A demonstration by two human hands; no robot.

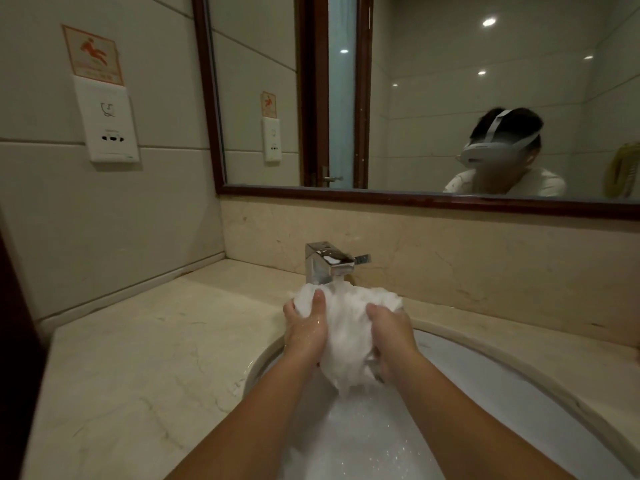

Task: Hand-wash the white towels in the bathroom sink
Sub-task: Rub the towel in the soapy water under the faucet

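Both hands squeeze the bunched white towel (341,327) under the tap (327,263) above the sink (485,368), left hand (306,329) curled round at 9 o'clock, right hand (393,336) at 3, towel's long axis running 12-to-6, hands equally near.

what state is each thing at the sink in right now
sink: bubbly water in the bottom
faucet: suds on top; flow cannot be told
white towel: wet, bunched up, held over the sink under the faucet
left hand: grips the towel's left side
right hand: grips the towel's right side
wall socket: nothing plugged in
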